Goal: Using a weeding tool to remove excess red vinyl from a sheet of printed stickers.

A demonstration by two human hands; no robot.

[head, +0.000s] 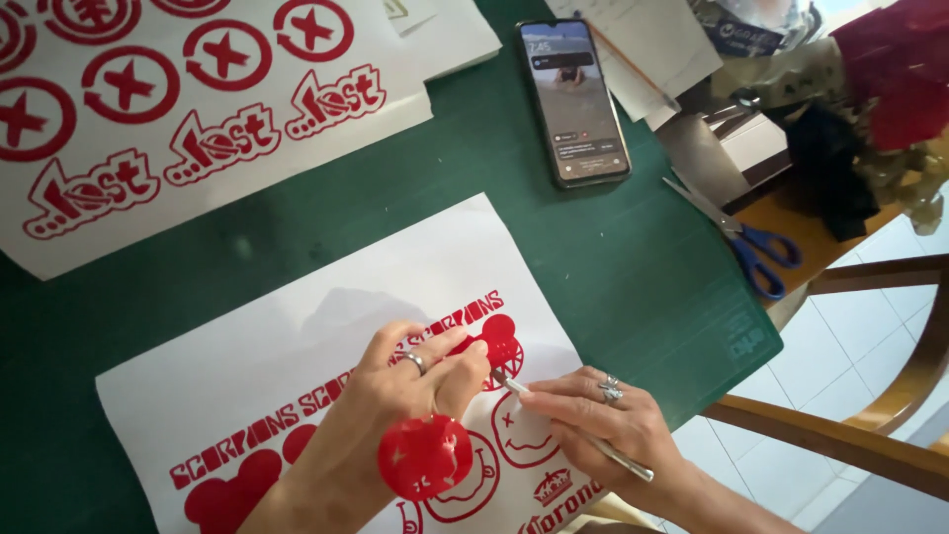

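Head camera looks down on a green cutting mat [613, 277] covering the table, with a white sheet [297, 326] of red cut-out designs lying near the person. Left hand [395, 405] rests on this sheet, its grip pressed together, thumb and fingers pinching a piece of red film [479, 346] that lifts off a round bear-head shape. A ring sits on one finger. A peeled red round piece [425, 455] with small cut-out holes clings at the left wrist, above the sheet. Right hand [603, 415] lies just beside the left, also ringed, its grip closed around a thin silver tool [593, 440]; the tool's tip touches the sheet right below the lifted film, next to a red smiley face outline. A second white sheet [198, 109] with red crossed circles and lettering lies further up the mat, well apart from the hands. A phone [573, 99] with its screen lit lies on the mat beyond the near sheet, and blue-handled scissors [741, 237] sit at the mat's right edge. Loose papers [643, 40] lie beside the phone.
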